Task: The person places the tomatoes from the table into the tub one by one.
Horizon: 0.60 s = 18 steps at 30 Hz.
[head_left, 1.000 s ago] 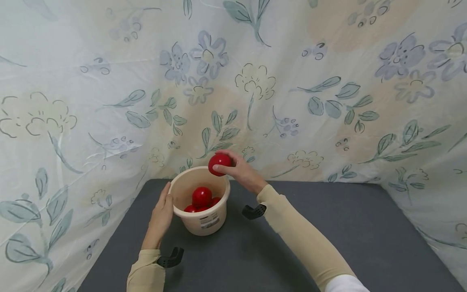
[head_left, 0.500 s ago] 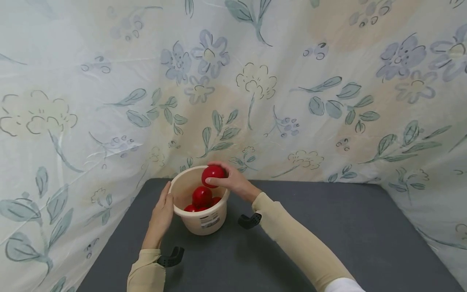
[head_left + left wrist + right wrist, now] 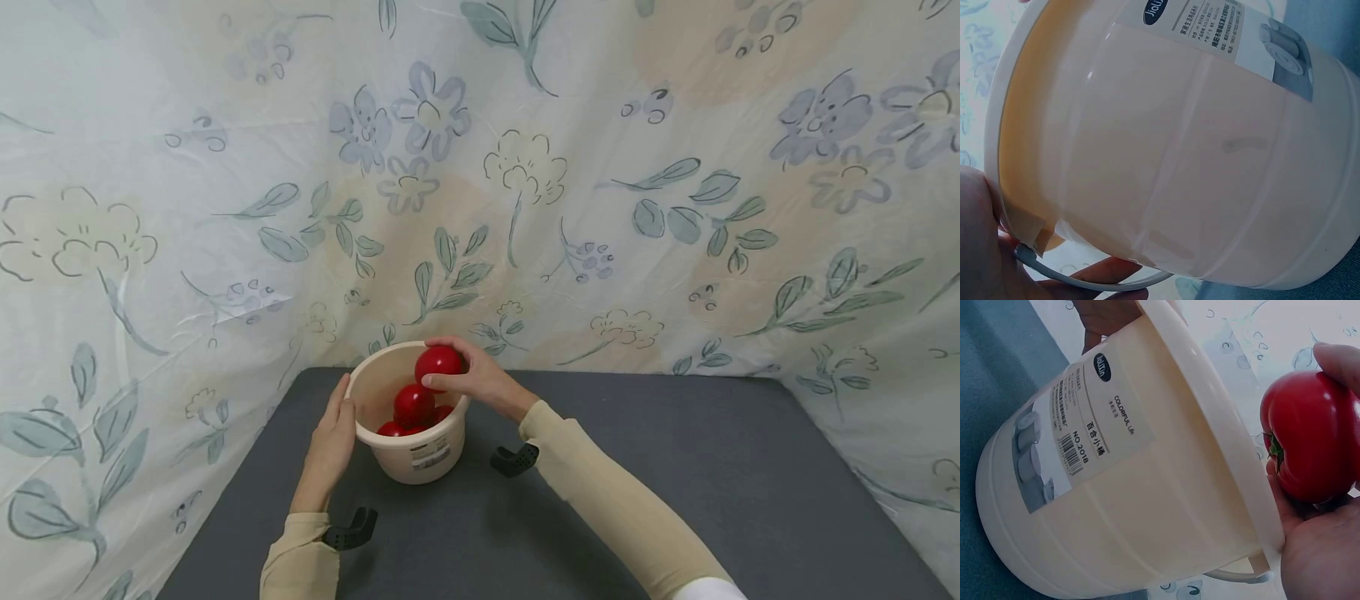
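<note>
We hold a red tomato [image 3: 438,364] in our right hand [image 3: 480,379] over the bucket [image 3: 411,454], fingers curled around it. Our left hand [image 3: 332,442], fingers straight, steadies the bucket at 9 o'clock. Next, we judge, let go gently.

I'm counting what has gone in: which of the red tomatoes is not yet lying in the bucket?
The tomato gripped by the right hand above the bucket's rim; the other tomatoes lie inside.
</note>
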Each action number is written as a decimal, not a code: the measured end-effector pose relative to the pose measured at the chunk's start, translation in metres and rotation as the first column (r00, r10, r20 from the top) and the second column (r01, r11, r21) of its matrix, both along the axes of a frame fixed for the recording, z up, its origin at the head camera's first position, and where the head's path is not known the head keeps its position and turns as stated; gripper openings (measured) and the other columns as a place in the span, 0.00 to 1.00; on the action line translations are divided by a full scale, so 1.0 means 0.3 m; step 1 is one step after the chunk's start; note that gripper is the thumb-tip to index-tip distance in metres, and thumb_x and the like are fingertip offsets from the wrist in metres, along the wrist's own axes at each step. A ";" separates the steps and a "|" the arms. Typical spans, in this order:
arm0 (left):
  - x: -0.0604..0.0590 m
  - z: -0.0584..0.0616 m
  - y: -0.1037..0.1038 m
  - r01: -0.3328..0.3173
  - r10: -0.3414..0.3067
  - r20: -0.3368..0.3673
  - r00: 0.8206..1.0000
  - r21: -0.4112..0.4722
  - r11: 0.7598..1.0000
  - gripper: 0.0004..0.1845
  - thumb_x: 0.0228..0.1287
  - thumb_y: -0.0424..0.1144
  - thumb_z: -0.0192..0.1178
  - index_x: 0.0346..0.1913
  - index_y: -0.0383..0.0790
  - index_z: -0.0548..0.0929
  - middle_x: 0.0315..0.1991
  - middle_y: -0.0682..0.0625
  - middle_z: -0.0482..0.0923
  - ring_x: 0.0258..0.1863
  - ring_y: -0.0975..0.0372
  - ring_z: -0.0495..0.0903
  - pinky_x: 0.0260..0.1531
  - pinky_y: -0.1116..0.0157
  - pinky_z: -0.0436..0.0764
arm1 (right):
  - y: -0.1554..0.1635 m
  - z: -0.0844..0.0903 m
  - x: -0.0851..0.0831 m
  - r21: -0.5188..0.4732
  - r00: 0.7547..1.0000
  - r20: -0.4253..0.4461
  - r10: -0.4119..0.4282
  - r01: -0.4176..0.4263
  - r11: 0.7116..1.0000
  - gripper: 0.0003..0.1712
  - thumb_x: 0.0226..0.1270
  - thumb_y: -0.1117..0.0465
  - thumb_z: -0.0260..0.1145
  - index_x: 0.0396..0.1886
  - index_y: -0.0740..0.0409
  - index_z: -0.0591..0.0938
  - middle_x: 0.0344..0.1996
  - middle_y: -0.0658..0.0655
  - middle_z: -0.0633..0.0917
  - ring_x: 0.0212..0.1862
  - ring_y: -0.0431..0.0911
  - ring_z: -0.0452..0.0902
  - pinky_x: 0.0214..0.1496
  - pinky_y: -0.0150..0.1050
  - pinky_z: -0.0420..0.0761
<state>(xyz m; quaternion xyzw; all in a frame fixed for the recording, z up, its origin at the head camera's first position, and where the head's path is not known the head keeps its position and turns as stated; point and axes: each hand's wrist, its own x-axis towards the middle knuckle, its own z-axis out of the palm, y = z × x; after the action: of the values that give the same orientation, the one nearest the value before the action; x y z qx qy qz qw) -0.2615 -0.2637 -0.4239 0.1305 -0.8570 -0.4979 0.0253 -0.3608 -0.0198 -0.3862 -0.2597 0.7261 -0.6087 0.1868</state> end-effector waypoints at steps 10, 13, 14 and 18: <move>-0.004 -0.007 0.011 0.019 -0.019 -0.010 1.000 0.012 1.000 0.31 0.79 0.60 0.25 0.81 0.69 0.40 0.83 0.45 0.45 0.82 0.43 0.47 0.73 0.32 0.52 | 0.033 -0.007 -0.003 -0.087 0.999 -0.017 0.040 -0.041 0.995 0.32 0.71 0.50 0.66 0.73 0.42 0.68 0.72 0.62 0.72 0.72 0.51 0.70 0.76 0.56 0.68; -0.006 -0.010 0.013 0.024 -0.023 -0.023 0.999 0.009 1.000 0.31 0.79 0.60 0.25 0.82 0.68 0.40 0.83 0.45 0.45 0.81 0.42 0.47 0.73 0.32 0.52 | 0.049 0.000 -0.007 -0.116 0.999 -0.026 0.046 -0.049 0.992 0.28 0.75 0.50 0.61 0.72 0.45 0.69 0.72 0.62 0.72 0.73 0.52 0.69 0.77 0.56 0.66; -0.007 -0.012 0.012 0.024 -0.024 -0.029 0.999 0.008 1.000 0.31 0.80 0.60 0.25 0.82 0.67 0.40 0.83 0.45 0.44 0.82 0.42 0.47 0.73 0.32 0.51 | 0.056 0.004 -0.010 -0.123 0.998 -0.031 0.046 -0.049 0.991 0.28 0.76 0.50 0.59 0.72 0.46 0.69 0.72 0.62 0.72 0.73 0.52 0.69 0.77 0.55 0.66; -0.007 -0.017 -0.005 0.016 -0.016 -0.043 0.999 -0.011 1.000 0.32 0.80 0.60 0.25 0.82 0.64 0.40 0.84 0.46 0.43 0.82 0.42 0.44 0.74 0.32 0.50 | 0.084 0.037 -0.015 -0.185 0.998 -0.034 0.044 -0.049 0.982 0.28 0.79 0.48 0.54 0.73 0.53 0.68 0.71 0.62 0.72 0.73 0.53 0.69 0.78 0.53 0.66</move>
<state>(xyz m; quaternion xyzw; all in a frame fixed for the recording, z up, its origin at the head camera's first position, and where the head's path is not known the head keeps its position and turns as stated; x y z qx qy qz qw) -0.2636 -0.2651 -0.4290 0.1126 -0.8599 -0.4963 0.0406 -0.3653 0.0053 -0.3750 -0.3019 0.6625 -0.6653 0.1652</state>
